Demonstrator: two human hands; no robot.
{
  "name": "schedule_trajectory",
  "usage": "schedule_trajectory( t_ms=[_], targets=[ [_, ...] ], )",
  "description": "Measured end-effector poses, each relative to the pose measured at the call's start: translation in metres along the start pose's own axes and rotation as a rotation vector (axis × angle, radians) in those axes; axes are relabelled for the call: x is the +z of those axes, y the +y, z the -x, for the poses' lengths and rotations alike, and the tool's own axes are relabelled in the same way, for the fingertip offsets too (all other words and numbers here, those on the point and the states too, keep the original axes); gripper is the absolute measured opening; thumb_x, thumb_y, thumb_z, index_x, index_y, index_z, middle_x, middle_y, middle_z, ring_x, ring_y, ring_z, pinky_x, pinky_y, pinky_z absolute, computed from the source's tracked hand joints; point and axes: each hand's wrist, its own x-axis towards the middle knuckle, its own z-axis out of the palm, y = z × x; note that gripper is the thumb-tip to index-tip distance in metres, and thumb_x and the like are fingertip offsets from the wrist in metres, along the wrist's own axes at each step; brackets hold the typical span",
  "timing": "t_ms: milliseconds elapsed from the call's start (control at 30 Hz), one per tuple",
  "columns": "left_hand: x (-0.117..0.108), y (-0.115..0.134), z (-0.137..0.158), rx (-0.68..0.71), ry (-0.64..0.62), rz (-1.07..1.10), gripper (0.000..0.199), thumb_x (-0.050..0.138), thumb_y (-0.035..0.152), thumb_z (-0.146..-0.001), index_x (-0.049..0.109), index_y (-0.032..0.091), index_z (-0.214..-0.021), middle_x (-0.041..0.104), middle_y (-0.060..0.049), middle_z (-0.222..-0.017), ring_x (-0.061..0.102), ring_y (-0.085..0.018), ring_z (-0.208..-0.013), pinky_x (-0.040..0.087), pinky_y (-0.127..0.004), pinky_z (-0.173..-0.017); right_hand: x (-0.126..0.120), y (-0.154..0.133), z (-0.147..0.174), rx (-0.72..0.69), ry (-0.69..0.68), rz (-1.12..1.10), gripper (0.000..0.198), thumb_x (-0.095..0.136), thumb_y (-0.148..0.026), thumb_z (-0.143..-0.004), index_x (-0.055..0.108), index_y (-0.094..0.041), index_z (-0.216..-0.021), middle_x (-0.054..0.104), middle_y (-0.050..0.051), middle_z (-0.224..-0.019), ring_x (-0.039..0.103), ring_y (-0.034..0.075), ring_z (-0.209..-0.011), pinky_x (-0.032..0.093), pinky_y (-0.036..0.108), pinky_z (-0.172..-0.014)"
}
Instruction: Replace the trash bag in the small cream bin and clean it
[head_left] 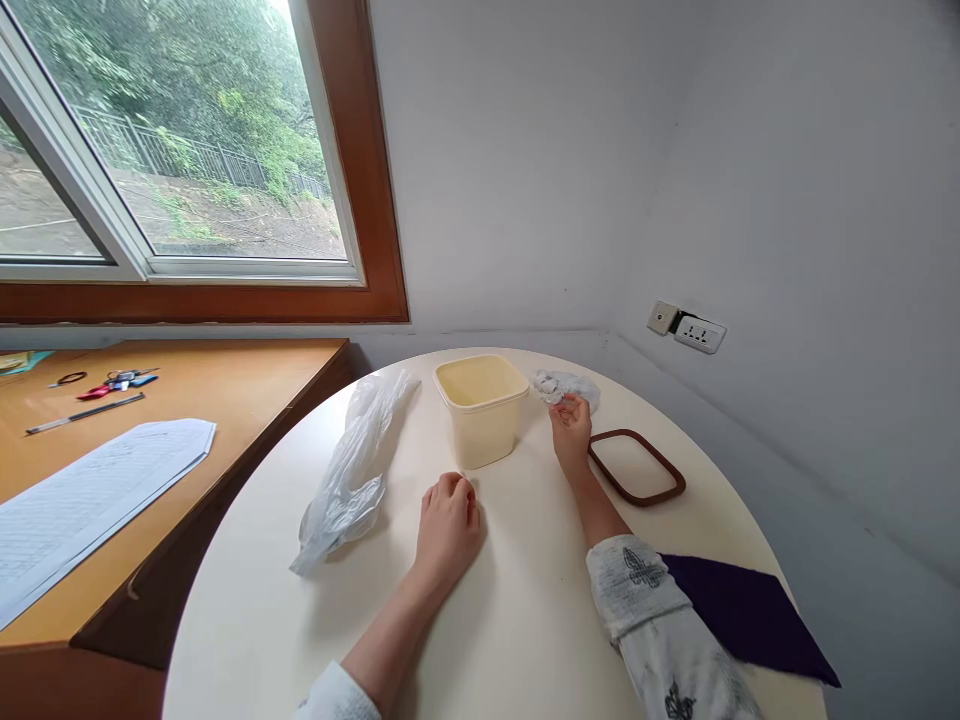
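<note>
On the round white table [525, 600], my left hand [450, 520] rests in front of a pale yellow square container [487, 430], its fingers curled closed. I make out nothing in it, though its palm side is hidden. My right hand [571, 425] reaches to the right of the container and pinches a crumpled white plastic bag [581, 385] at its bunched end. Close to that wrist lies a brown rounded-square frame [637, 498]. A longer, clear-white plastic bag [352, 490] is spread out left of the container, apart from my left hand.
Dark purple cloth [750, 610] lies beside my right sleeve at the table's edge. A wooden desk [262, 380] on the left bears papers [112, 490], a pen [84, 413] and keys [120, 380]. Walls and a window [225, 150] close off the far side; a socket [700, 333] is at right.
</note>
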Motion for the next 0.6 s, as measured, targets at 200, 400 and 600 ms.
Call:
schedule_trajectory(
  t_ms=[200, 400, 600],
  targets=[
    [-0.003, 0.002, 0.0, -0.002, -0.012, 0.002, 0.018, 0.037, 0.009, -0.077, 0.051, 0.019, -0.074, 0.054, -0.009, -0.098, 0.054, -0.019, -0.086, 0.041, -0.041, -0.088, 0.001, -0.001, 0.002, -0.021, -0.095, 0.031, 0.061, 0.055, -0.043, -0.077, 0.037, -0.023, -0.132, 0.062, 0.007, -0.095, 0.062, 0.017, -0.074, 0.047, 0.035, -0.074],
    [-0.002, 0.001, 0.0, -0.006, -0.013, 0.008, 0.018, 0.037, 0.01, -0.077, 0.051, 0.02, -0.073, 0.054, -0.008, -0.097, 0.054, -0.02, -0.086, 0.041, -0.041, -0.089, 0.002, 0.006, -0.001, -0.025, -0.1, 0.05, 0.046, 0.051, -0.042, -0.078, 0.056, -0.017, -0.116, 0.064, 0.012, -0.104, 0.06, 0.021, -0.094, 0.047, 0.036, -0.079],
    [-0.004, 0.002, 0.0, -0.009, -0.005, 0.015, 0.018, 0.038, 0.01, -0.077, 0.052, 0.02, -0.072, 0.054, -0.008, -0.096, 0.055, -0.02, -0.086, 0.041, -0.041, -0.088, 0.002, 0.006, -0.002, -0.033, -0.072, 0.053, 0.043, 0.05, -0.044, -0.078, 0.058, -0.016, -0.11, 0.065, 0.012, -0.103, 0.061, 0.022, -0.093, 0.048, 0.038, -0.079]
  ],
)
